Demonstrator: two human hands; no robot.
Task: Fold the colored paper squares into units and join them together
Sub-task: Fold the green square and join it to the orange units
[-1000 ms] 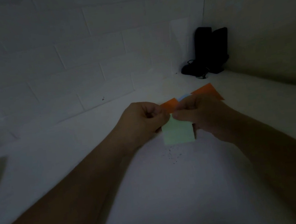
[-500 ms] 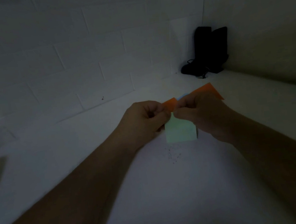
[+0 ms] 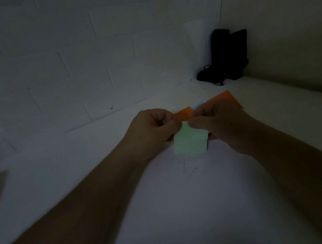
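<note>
Shifted slightly left and lower since half a second ago: green paper [image 3: 190, 141], both hands barely moved, pinch unchanged. Held at top edge by left hand [image 3: 152, 128] and right hand [image 3: 220, 123], just above the white tabletop [image 3: 178, 211], hanging down between the two wrists. Left fingers [image 3: 173, 123] curled, pinching the green top corner; right fingers [image 3: 194, 124] curled too, pinching the same edge from the other side, fingertips of both hands nearly touching. Folded flap visible along the paper's right edge, dark strip there. Orange paper [image 3: 183, 113] peeking out behind the left fingers, second orange piece [image 3: 225, 98] behind the right hand, sliver of blue paper [image 3: 198, 105] between them; cannot tell whether these lie on the tabletop or are held. Small dark specks [image 3: 188, 168] on tabletop just below the green paper. Black object [image 3: 227, 53] standing in the far corner against the walls, well apart from the hands, dark cord-like lump at its base. White brick wall [image 3: 86, 60] behind, plain wall on the right. Very dim light, details of folds hard to read. Both forearms bare, reaching in from bottom corners.
</note>
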